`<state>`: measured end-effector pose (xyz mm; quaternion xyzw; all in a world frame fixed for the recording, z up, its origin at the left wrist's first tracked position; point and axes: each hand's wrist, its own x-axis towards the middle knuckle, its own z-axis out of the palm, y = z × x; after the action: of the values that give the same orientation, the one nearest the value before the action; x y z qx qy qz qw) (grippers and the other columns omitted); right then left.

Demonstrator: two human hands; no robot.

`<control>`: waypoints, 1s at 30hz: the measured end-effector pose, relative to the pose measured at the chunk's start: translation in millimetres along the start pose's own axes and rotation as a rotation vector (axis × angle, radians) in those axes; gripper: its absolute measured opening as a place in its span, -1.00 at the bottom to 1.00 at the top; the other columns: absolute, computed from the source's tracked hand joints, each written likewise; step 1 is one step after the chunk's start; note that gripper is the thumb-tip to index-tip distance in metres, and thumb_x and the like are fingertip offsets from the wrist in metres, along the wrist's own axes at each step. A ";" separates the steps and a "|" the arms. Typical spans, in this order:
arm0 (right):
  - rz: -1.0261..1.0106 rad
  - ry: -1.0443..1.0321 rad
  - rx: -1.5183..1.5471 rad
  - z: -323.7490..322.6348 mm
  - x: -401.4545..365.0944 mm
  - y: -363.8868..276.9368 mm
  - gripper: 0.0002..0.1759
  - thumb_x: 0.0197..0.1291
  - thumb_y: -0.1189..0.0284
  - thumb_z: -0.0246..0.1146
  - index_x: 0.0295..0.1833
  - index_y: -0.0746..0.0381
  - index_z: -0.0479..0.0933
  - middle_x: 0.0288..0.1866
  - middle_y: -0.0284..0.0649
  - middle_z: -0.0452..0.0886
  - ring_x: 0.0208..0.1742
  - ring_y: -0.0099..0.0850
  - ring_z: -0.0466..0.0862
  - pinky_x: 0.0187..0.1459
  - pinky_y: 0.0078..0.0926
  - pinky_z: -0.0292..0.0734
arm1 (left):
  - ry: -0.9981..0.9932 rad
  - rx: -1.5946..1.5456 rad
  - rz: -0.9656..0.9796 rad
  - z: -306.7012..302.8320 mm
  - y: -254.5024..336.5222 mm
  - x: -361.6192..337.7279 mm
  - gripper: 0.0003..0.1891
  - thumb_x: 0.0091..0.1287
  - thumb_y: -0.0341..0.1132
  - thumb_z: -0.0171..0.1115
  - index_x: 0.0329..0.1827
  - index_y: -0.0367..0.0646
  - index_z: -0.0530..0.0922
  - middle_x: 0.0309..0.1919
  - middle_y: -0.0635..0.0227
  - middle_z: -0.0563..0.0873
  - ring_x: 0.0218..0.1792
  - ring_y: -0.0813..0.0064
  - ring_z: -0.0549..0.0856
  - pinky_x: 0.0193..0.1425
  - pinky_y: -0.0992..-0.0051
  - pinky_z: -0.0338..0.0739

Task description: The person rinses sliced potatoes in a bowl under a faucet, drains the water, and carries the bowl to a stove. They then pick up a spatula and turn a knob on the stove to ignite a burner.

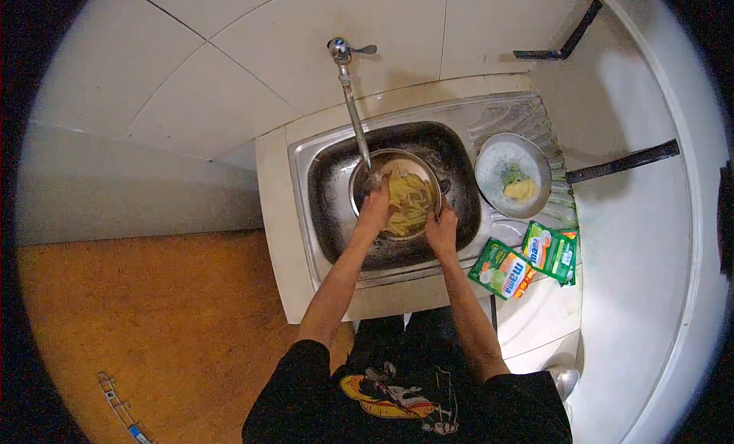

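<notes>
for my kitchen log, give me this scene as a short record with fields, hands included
place: metal sink with a ridged drainboard to its right
vessel: round metal bowl in the sink
contents: pale yellow strips
left hand: left hand at the strips, below the tap's spout
right hand: right hand at the bowl's right rim
on drainboard: pale round dish with a yellow lump and green bits
near right forearm: green packets, some printed "mama"
unclear: whether water is running
</notes>
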<state>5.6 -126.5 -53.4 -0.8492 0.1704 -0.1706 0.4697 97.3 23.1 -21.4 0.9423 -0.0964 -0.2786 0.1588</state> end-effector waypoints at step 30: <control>0.287 -0.118 0.122 -14.7 15.2 3.3 -0.81 0.09 0.52 0.14 -0.27 0.46 0.51 -0.41 0.15 0.59 -0.33 0.02 0.64 -0.32 -0.17 0.48 | 0.332 0.099 0.283 -7.4 1.6 -2.5 -0.57 0.24 -0.40 0.12 0.20 -0.22 0.39 0.22 -0.09 0.39 0.17 -0.09 0.44 0.25 0.11 0.38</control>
<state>12.0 -145.9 -46.9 -0.7945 0.2514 -0.0615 0.5493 99.2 24.1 -13.7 0.9590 -0.2137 -0.0895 0.1635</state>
